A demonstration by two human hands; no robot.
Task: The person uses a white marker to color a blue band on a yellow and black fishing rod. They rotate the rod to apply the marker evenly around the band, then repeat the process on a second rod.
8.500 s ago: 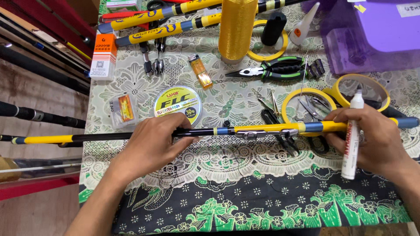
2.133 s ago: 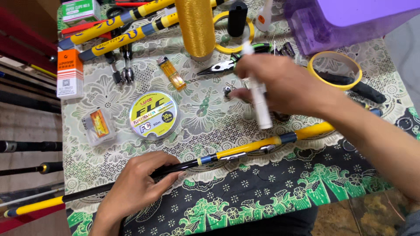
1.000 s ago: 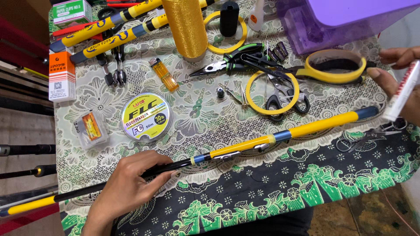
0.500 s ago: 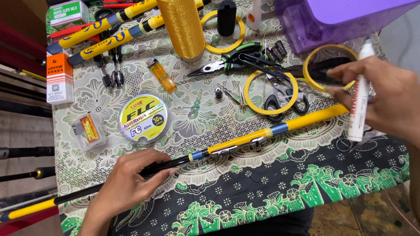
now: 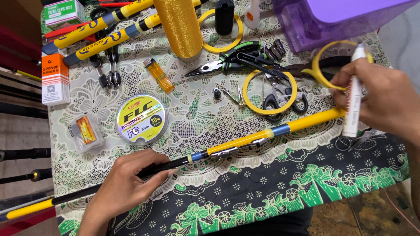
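While my left hand (image 5: 124,185) still pins the rod (image 5: 245,142) by its black shaft, fingers curled over it, my right hand (image 5: 385,102) has come back down to the butt end — gripping the white tube (image 5: 353,94) upright. Rod lies slantwise across the cloth (image 5: 245,196) — yellow, blue bands, metal guide.

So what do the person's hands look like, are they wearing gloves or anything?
No gloves. The left hand and the right hand are both bare, with no rings showing and short, plain nails. No watch or bracelet shows on either wrist, and no sleeves reach into view: the forearms are bare as far as the picture goes.
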